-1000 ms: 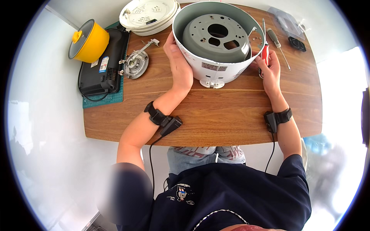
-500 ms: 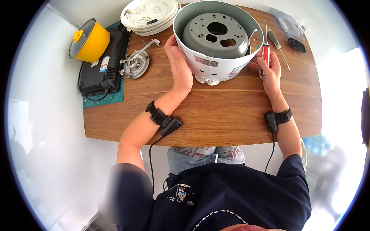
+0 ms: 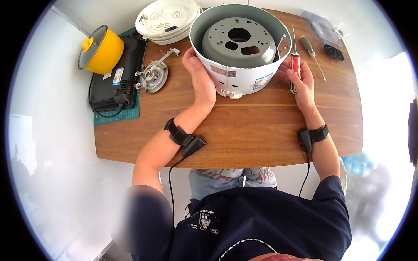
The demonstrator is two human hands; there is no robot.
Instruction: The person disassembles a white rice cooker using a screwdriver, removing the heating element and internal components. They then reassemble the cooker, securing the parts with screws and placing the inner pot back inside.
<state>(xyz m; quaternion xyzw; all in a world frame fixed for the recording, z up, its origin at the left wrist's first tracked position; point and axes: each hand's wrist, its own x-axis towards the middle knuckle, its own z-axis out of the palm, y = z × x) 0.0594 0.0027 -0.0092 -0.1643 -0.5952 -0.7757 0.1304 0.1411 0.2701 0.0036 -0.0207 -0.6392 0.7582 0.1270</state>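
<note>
A round white housing [image 3: 246, 82], like a rice cooker's shell, stands at the far middle of the table. Its inside is grey, with a holed grey metal bowl [image 3: 238, 45] upside down in it. My left hand [image 3: 201, 78] presses round the housing's left side, its fingertips partly hidden behind the wall. In my right hand [image 3: 305, 82] a screwdriver with a red and black handle [image 3: 295, 65] is gripped upright, blade pointing away. That hand is beside the housing's right wall; whether its fingers touch the wall I cannot tell.
Left of the housing lies a round metal heating plate [image 3: 154, 78]. White round plastic parts [image 3: 167, 19] are behind it. A yellow pot [image 3: 104, 50] sits on a black appliance [image 3: 114, 87] over a green mat [image 3: 117, 115]. A second screwdriver [image 3: 310, 45] and a clear plastic box [image 3: 322, 28] lie right.
The housing has shifted slightly left and turned a little, so its blue-edged sticker shows more. Both hands moved slightly with it; my right hand keeps the screwdriver.
</note>
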